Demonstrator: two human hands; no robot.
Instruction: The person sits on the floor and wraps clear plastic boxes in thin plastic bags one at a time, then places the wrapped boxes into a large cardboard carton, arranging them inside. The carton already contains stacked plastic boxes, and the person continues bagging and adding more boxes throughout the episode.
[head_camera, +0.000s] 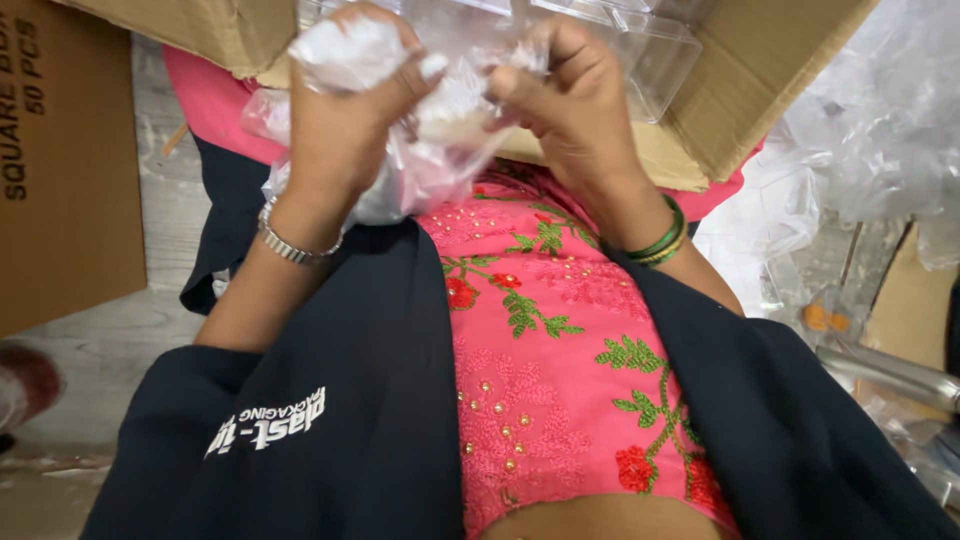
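Note:
Both my hands are raised over my lap and grip one crumpled clear plastic bag (425, 165). My left hand (345, 110) clutches a bunched white part of the bag at its top left. My right hand (570, 100) pinches the bag's right side between thumb and fingers. The bag hangs down between my wrists over my pink embroidered clothing (540, 330). What is inside the bag is hidden by the wrinkled film.
An open cardboard box (740, 80) with clear plastic containers (655, 50) sits just beyond my hands. A closed cardboard box (70, 170) stands at left. Loose clear plastic wrap (860, 130) is piled at right. A dark apron (330, 400) covers my lap.

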